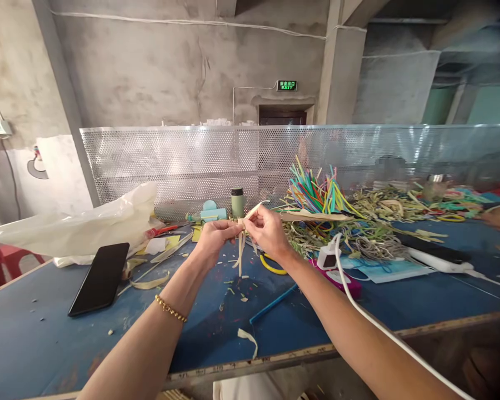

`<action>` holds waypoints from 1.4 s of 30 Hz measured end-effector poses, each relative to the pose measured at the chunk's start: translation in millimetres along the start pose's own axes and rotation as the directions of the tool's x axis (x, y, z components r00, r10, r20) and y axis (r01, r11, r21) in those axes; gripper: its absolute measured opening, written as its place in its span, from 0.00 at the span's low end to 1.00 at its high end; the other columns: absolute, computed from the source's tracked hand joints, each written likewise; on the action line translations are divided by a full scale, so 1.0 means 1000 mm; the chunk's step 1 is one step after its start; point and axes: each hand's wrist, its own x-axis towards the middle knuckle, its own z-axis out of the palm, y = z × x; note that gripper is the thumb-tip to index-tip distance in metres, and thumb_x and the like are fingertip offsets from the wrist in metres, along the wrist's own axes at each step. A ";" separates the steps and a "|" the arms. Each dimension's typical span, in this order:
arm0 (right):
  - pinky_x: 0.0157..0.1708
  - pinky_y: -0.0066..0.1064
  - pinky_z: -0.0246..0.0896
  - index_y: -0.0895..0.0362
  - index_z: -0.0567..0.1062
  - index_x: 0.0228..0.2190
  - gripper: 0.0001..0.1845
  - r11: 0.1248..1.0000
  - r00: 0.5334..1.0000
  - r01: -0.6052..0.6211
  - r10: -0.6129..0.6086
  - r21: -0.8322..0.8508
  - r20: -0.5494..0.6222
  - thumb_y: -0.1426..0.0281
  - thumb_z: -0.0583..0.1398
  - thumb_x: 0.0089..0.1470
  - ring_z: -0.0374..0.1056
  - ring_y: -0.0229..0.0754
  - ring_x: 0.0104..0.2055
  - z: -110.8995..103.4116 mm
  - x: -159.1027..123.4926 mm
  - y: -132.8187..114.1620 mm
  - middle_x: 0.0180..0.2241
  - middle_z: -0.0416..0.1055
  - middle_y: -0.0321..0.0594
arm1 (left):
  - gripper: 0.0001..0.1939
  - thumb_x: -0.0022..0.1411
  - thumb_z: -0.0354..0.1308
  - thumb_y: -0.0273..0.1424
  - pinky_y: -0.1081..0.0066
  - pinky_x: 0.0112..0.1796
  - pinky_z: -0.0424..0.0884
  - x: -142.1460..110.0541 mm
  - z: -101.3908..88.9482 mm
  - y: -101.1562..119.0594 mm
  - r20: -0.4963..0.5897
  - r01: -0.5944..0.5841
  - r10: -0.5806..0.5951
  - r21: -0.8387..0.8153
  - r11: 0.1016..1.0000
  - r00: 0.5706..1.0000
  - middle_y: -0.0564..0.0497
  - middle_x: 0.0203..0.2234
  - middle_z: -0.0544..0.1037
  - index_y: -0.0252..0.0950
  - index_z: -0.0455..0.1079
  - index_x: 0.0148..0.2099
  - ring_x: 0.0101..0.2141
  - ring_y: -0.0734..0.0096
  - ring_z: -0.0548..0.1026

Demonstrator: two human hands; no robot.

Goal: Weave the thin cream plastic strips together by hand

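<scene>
My left hand (214, 238) and my right hand (265, 230) meet above the blue table (33, 339), both pinched on a pale straw strip (241, 244) held between them. One end of the strip points up and right, and loose ends hang down below my fingers. A bead bracelet (170, 309) circles my left wrist. Small straw cuttings (239, 289) lie on the table under my hands.
A black phone (100, 278) lies left, beside a white plastic bag (87, 225). A bundle of coloured strips (316, 191) and a heap of straw (358, 222) sit right. A white cable (370, 316) crosses my right arm. A green bottle (237, 203) stands behind, before a perforated metal screen (170, 161).
</scene>
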 end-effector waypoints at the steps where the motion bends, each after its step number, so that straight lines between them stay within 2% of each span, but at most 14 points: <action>1: 0.22 0.27 0.60 0.55 0.66 0.27 0.06 1.000 1.000 0.012 -0.012 -0.011 -0.001 0.70 0.60 0.51 0.64 0.36 0.22 0.001 0.000 0.001 0.21 0.67 0.33 | 0.14 0.43 0.71 0.39 0.71 0.24 0.51 0.000 -0.001 0.000 0.012 0.004 -0.004 0.004 1.000 1.000 0.52 0.16 0.71 0.33 0.76 0.22 0.20 0.77 0.62; 6: 0.26 0.28 0.63 0.55 0.66 0.27 0.06 0.995 0.995 0.078 -0.081 -0.068 -0.054 0.69 0.61 0.51 0.67 0.36 0.24 0.005 0.000 0.006 0.23 0.68 0.34 | 0.15 0.43 0.72 0.40 0.71 0.24 0.50 0.002 -0.004 -0.004 0.032 0.035 -0.035 -0.014 0.999 0.999 0.53 0.15 0.70 0.33 0.77 0.24 0.19 0.78 0.60; 11: 0.27 0.28 0.63 0.55 0.66 0.27 0.07 0.990 0.994 0.083 -0.090 -0.117 -0.058 0.69 0.60 0.51 0.67 0.36 0.24 0.006 0.000 0.009 0.24 0.68 0.34 | 0.15 0.44 0.72 0.40 0.71 0.24 0.50 0.001 -0.003 -0.003 0.041 0.037 -0.036 -0.023 0.999 0.999 0.52 0.17 0.70 0.32 0.77 0.25 0.20 0.78 0.61; 14: 0.26 0.29 0.63 0.55 0.66 0.27 0.06 0.995 0.997 0.049 -0.053 -0.085 -0.048 0.70 0.60 0.50 0.67 0.36 0.24 0.006 -0.001 0.008 0.24 0.68 0.35 | 0.14 0.43 0.72 0.38 0.71 0.24 0.50 0.000 -0.001 0.000 0.026 0.040 -0.040 0.000 0.999 0.999 0.52 0.16 0.70 0.32 0.76 0.23 0.19 0.78 0.61; 17: 0.22 0.27 0.61 0.55 0.66 0.27 0.07 0.998 0.999 -0.046 0.047 0.041 -0.019 0.69 0.61 0.49 0.64 0.34 0.22 0.006 -0.002 0.006 0.22 0.67 0.33 | 0.12 0.43 0.70 0.36 0.71 0.24 0.51 0.000 -0.001 0.001 0.009 0.042 -0.042 0.012 0.999 0.999 0.51 0.17 0.72 0.32 0.75 0.22 0.20 0.78 0.61; 21: 0.16 0.24 0.53 0.56 0.69 0.29 0.05 0.963 0.981 -0.191 0.183 0.189 0.060 0.68 0.61 0.48 0.57 0.31 0.17 0.000 0.001 0.002 0.20 0.66 0.31 | 0.09 0.44 0.67 0.34 0.70 0.25 0.51 0.003 -0.005 0.000 0.015 0.057 -0.057 0.007 0.998 0.998 0.50 0.18 0.73 0.33 0.75 0.22 0.20 0.77 0.60; 23: 0.19 0.25 0.56 0.58 0.72 0.30 0.06 0.953 0.974 -0.223 0.209 0.207 0.086 0.70 0.60 0.47 0.61 0.32 0.20 -0.005 0.004 0.002 0.24 0.70 0.34 | 0.08 0.44 0.67 0.33 0.70 0.24 0.51 0.003 -0.008 0.000 0.027 0.080 -0.080 -0.009 0.997 0.996 0.50 0.18 0.73 0.33 0.74 0.21 0.20 0.77 0.60; 25: 0.28 0.26 0.62 0.60 0.75 0.31 0.08 0.949 0.967 -0.245 0.224 0.198 0.122 0.72 0.60 0.45 0.67 0.35 0.28 -0.011 0.006 0.002 0.30 0.75 0.39 | 0.08 0.44 0.67 0.32 0.70 0.24 0.51 0.004 -0.010 0.000 0.037 0.101 -0.100 -0.025 0.995 0.994 0.50 0.18 0.73 0.33 0.75 0.22 0.20 0.77 0.60; 27: 0.33 0.28 0.64 0.60 0.77 0.31 0.08 0.934 0.933 -0.308 0.260 0.182 0.249 0.70 0.62 0.46 0.70 0.38 0.33 -0.015 0.007 0.004 0.32 0.77 0.41 | 0.07 0.43 0.67 0.32 0.71 0.25 0.52 0.003 -0.011 0.001 0.050 0.111 -0.110 -0.033 0.993 0.993 0.49 0.18 0.73 0.33 0.75 0.22 0.20 0.76 0.61; 29: 0.31 0.28 0.62 0.60 0.78 0.29 0.11 0.903 0.870 -0.394 0.307 0.170 0.385 0.64 0.63 0.49 0.69 0.38 0.30 -0.017 0.006 0.005 0.29 0.76 0.40 | 0.07 0.43 0.67 0.31 0.71 0.25 0.53 0.003 -0.011 0.002 0.072 0.120 -0.118 -0.026 0.992 0.990 0.48 0.20 0.75 0.32 0.76 0.24 0.21 0.76 0.62; 31: 0.25 0.27 0.59 0.60 0.77 0.26 0.16 0.885 0.835 -0.437 0.333 0.161 0.438 0.58 0.64 0.50 0.66 0.36 0.24 -0.017 0.004 0.007 0.24 0.74 0.38 | 0.07 0.44 0.67 0.32 0.71 0.25 0.53 0.003 -0.012 0.004 0.088 0.127 -0.126 -0.006 0.992 0.988 0.47 0.21 0.76 0.32 0.77 0.25 0.21 0.75 0.63; 34: 0.23 0.26 0.56 0.61 0.76 0.24 0.16 0.903 0.858 -0.404 0.319 0.145 0.403 0.59 0.66 0.49 0.62 0.33 0.22 -0.018 0.003 0.007 0.21 0.70 0.35 | 0.08 0.44 0.68 0.32 0.71 0.25 0.54 0.002 -0.014 0.005 0.110 0.125 -0.129 0.040 0.991 0.986 0.48 0.21 0.75 0.33 0.76 0.24 0.21 0.75 0.63; 38: 0.28 0.27 0.59 0.61 0.77 0.27 0.10 0.939 0.895 -0.319 0.254 0.128 0.367 0.65 0.67 0.47 0.64 0.33 0.26 -0.021 0.006 0.006 0.24 0.72 0.36 | 0.09 0.43 0.68 0.33 0.71 0.25 0.53 0.000 -0.015 0.007 0.134 0.123 -0.137 0.109 0.986 0.981 0.50 0.19 0.73 0.33 0.74 0.22 0.21 0.77 0.62; 42: 0.28 0.27 0.60 0.60 0.76 0.25 0.06 0.964 0.912 -0.253 0.210 0.078 0.353 0.70 0.66 0.46 0.65 0.33 0.26 -0.023 0.007 0.004 0.24 0.72 0.36 | 0.09 0.43 0.68 0.33 0.71 0.24 0.52 -0.002 -0.012 0.008 0.102 0.101 -0.122 0.190 0.977 0.987 0.51 0.17 0.72 0.33 0.74 0.20 0.20 0.77 0.61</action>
